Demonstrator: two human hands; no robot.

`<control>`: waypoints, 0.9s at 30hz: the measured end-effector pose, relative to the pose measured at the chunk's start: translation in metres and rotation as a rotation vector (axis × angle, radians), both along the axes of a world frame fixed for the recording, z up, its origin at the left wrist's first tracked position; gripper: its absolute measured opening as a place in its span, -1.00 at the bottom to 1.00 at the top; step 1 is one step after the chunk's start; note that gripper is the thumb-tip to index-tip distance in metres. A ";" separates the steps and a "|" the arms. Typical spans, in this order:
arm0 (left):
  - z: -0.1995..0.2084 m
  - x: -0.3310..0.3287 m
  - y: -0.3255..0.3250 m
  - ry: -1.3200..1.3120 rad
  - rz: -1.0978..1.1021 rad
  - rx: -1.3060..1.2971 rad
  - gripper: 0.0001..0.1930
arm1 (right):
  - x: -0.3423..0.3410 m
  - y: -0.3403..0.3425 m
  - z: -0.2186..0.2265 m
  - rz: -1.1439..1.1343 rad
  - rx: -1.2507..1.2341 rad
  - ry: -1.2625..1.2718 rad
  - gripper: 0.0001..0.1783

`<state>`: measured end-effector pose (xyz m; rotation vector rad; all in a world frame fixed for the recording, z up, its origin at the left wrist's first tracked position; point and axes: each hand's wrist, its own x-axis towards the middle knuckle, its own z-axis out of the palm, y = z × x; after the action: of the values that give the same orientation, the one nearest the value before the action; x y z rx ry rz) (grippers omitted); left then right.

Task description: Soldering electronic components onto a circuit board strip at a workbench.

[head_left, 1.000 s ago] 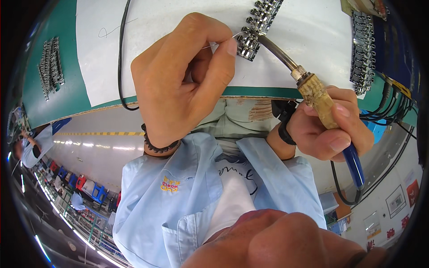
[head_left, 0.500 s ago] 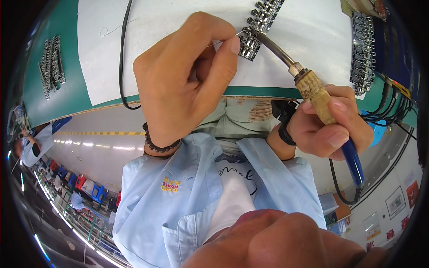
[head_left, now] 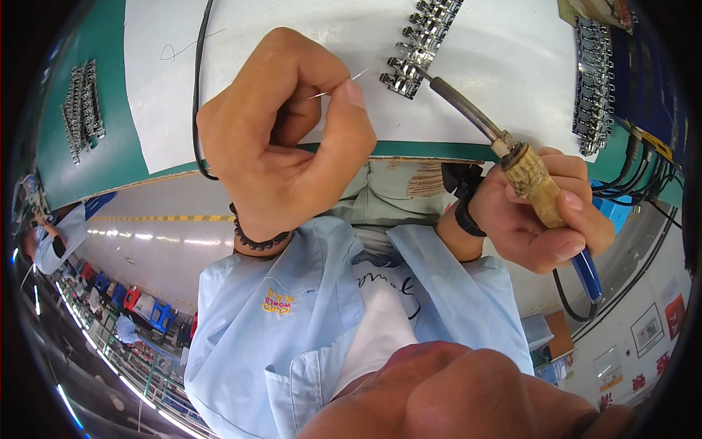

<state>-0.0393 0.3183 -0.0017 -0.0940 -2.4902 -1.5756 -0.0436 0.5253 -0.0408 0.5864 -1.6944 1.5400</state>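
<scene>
My left hand (head_left: 281,139) is closed in a pinch on a thin, silvery solder wire (head_left: 360,74), whose end sticks out past the fingertips. A gap separates that wire from a strip of small metal-and-black electronic parts (head_left: 428,36) on the white sheet. My right hand (head_left: 552,219) is wrapped round the yellowed, worn grip of a soldering iron (head_left: 472,110). The iron's thin tip points up and left to the strip's near end; whether it touches a part there I cannot tell.
The white sheet (head_left: 292,14) covers part of the green bench top (head_left: 117,157). More part strips lie at the left (head_left: 83,110) and along the right (head_left: 593,84). A black cable (head_left: 199,95) crosses the sheet's left side. Cables (head_left: 643,179) bunch beyond the right edge.
My left hand has drawn left with the solder wire, away from the strip. My right hand has shifted slightly right and down, and the iron's tip has backed off a little.
</scene>
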 end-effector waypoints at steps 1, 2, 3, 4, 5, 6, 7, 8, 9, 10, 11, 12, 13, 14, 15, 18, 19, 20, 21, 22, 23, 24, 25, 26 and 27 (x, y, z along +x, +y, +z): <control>0.000 0.000 -0.001 -0.001 -0.032 -0.030 -0.92 | 0.000 0.000 0.000 0.012 0.005 0.006 -0.62; 0.000 0.000 -0.001 -0.001 -0.031 -0.030 -0.92 | 0.000 0.000 0.001 0.024 0.009 0.013 -0.62; -0.001 0.000 0.002 0.015 -0.032 -0.046 -0.92 | -0.001 -0.001 0.002 0.026 0.009 0.012 -0.62; -0.002 -0.001 0.004 0.032 -0.032 -0.062 -0.91 | -0.001 -0.001 0.002 0.041 0.046 0.012 -0.62; -0.003 -0.002 0.006 0.049 -0.033 -0.078 -0.91 | -0.002 -0.002 0.004 0.056 0.083 0.011 -0.62; -0.005 -0.003 0.006 0.049 -0.034 -0.077 -0.91 | -0.003 -0.002 0.005 0.068 0.121 0.011 -0.62; -0.006 -0.004 0.007 0.063 -0.036 -0.082 -0.90 | -0.003 -0.002 0.006 0.067 0.122 0.010 -0.62; -0.007 -0.004 0.007 0.077 -0.037 -0.087 -0.90 | -0.002 -0.001 0.006 0.079 0.130 0.006 -0.62; -0.008 -0.005 0.007 0.092 -0.039 -0.092 -0.90 | -0.002 0.000 0.006 0.090 0.137 0.001 -0.61; -0.008 -0.005 0.008 0.091 -0.039 -0.092 -0.90 | -0.002 0.000 0.006 0.102 0.145 -0.003 -0.61; -0.007 -0.004 0.008 0.073 -0.036 -0.096 -0.90 | -0.002 0.000 0.006 0.103 0.145 -0.003 -0.61; -0.006 -0.004 0.008 0.054 -0.033 -0.101 -0.91 | -0.002 -0.001 0.005 0.104 0.143 0.005 -0.60; -0.006 -0.003 0.008 0.035 -0.029 -0.106 -0.91 | -0.002 -0.001 0.004 0.105 0.142 0.013 -0.59; -0.006 -0.003 0.008 0.034 -0.029 -0.106 -0.91 | -0.003 -0.001 0.003 0.106 0.140 0.020 -0.59; -0.006 -0.004 0.008 0.036 -0.030 -0.109 -0.91 | -0.002 -0.001 0.004 0.106 0.140 0.020 -0.59; -0.006 -0.004 0.008 0.040 -0.030 -0.116 -0.92 | -0.001 -0.001 0.007 0.086 0.214 -0.017 -0.57; -0.006 -0.005 0.009 0.038 -0.027 -0.119 -0.92 | -0.002 -0.002 0.008 0.086 0.213 -0.017 -0.57; -0.006 -0.005 0.009 0.035 -0.025 -0.122 -0.92 | -0.002 -0.002 0.008 0.091 0.206 -0.019 -0.57; -0.006 -0.005 0.010 0.033 -0.023 -0.125 -0.92 | -0.002 -0.003 0.008 0.097 0.199 -0.021 -0.56; -0.006 -0.005 0.010 0.033 -0.023 -0.125 -0.92 | -0.002 -0.003 0.008 0.103 0.192 -0.024 -0.56; -0.006 -0.005 0.010 0.030 -0.024 -0.133 -0.92 | -0.002 -0.003 0.008 0.102 0.192 -0.024 -0.56; -0.007 -0.005 0.010 0.027 -0.024 -0.140 -0.92 | -0.002 -0.002 0.008 0.118 0.188 -0.025 -0.55; -0.007 -0.005 0.010 0.024 -0.024 -0.147 -0.92 | -0.002 -0.001 0.008 0.134 0.183 -0.027 -0.55; -0.007 -0.005 0.010 0.024 -0.024 -0.147 -0.92 | -0.002 -0.001 0.008 0.150 0.178 -0.029 -0.55; -0.007 -0.005 0.010 0.025 -0.032 -0.158 -0.92 | -0.002 -0.001 0.008 0.150 0.178 -0.028 -0.55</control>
<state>-0.0447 0.3281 -0.0088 -0.1765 -2.6020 -1.3782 -0.0457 0.5240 -0.0327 0.8032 -1.8575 1.5155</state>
